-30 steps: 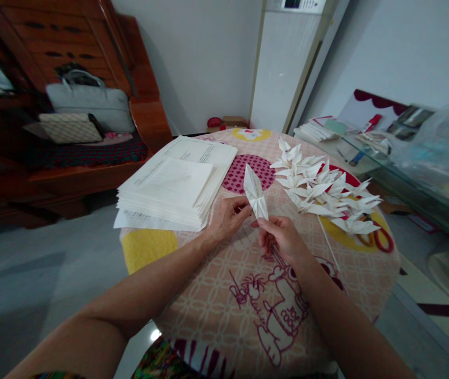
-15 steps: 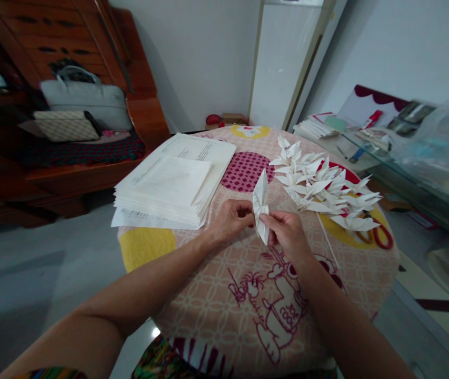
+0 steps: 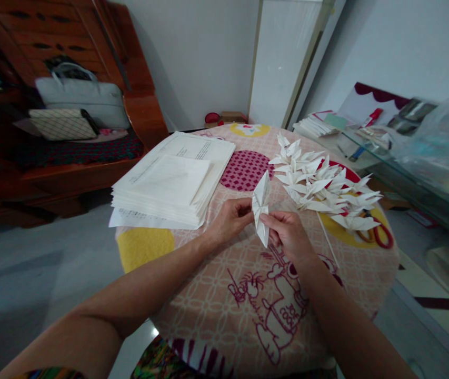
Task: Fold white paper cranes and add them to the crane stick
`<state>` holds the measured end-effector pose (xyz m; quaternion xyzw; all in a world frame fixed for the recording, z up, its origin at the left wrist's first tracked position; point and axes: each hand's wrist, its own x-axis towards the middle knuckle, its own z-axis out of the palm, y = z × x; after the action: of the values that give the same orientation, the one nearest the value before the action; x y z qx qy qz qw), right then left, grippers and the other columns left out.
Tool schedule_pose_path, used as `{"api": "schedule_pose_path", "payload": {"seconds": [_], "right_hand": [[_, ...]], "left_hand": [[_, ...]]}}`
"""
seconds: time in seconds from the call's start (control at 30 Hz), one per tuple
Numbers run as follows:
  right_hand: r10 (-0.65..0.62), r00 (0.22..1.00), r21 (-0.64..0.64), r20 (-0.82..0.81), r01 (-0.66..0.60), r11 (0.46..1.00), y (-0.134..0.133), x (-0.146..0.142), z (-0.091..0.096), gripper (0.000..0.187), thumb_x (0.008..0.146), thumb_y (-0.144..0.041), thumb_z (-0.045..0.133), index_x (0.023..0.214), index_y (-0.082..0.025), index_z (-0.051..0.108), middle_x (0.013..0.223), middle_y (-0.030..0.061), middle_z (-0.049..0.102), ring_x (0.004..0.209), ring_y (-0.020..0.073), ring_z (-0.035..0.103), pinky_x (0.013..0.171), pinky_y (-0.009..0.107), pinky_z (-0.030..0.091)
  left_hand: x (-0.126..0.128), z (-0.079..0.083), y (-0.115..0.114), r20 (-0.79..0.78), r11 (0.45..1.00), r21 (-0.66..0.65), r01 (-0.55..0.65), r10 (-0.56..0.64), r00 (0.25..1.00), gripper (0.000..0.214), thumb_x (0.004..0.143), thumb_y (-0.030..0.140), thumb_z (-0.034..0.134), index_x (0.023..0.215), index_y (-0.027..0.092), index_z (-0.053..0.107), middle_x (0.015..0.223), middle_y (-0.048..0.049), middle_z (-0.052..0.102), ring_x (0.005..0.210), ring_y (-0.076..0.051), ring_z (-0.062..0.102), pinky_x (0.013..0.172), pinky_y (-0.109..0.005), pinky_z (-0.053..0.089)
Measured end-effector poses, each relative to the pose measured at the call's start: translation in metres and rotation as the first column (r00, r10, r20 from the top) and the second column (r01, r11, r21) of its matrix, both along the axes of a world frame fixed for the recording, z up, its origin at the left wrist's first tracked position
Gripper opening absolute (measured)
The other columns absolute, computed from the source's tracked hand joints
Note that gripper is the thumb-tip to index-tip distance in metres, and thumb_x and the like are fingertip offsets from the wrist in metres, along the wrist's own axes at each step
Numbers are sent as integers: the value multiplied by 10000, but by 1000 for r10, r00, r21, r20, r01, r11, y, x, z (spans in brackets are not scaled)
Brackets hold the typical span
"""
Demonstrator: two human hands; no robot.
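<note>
Right hand (image 3: 291,234): thumb and fingers pinch a white, pointed, folded-paper form (image 3: 261,202). Left hand (image 3: 229,218): fingers curl at its edge; whether they grip cannot be told.

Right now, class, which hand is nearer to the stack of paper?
The left hand: it is just right of the stack of paper, near its front right corner; the right hand is farther right, pinching the folded paper.
</note>
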<state>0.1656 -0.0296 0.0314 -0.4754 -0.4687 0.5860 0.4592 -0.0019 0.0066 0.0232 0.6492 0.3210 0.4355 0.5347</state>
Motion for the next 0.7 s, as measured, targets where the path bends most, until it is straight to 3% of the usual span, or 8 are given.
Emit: {"api": "schedule_pose_path", "payload": {"seconds": [0.13, 0.33, 0.7], "right_hand": [[61, 991, -79, -116, -70, 994, -2, -1, 5, 426, 725, -463, 766, 494, -207, 516, 337, -73, 416, 287, 55, 295, 329, 218, 198], [159, 951, -144, -264, -202, 969, -5, -5, 10, 446, 734, -459, 752, 479, -206, 488, 328, -81, 387, 284, 50, 292, 326, 201, 224], [91, 967, -86, -240, -115, 990, -8, -8, 6, 373, 764, -433, 753, 548, -184, 579, 370, -62, 475, 296, 57, 361, 322, 200, 221]], "left_hand": [[0, 5, -6, -65, 987, 109, -114, 122, 990, 233, 889, 333, 614, 798, 125, 663, 727, -21, 627, 688, -133, 564, 623, -221, 436], [0, 10, -9, -167, 917, 338, -212, 281, 945, 116, 859, 216, 592, 813, 155, 679, 773, -17, 679, 703, -128, 590, 708, -224, 479], [1, 11, -11, -177, 887, 410, -215, 308, 935, 112, 839, 168, 605, 734, 155, 641, 707, 6, 645, 652, -105, 565, 653, -200, 456]]}}
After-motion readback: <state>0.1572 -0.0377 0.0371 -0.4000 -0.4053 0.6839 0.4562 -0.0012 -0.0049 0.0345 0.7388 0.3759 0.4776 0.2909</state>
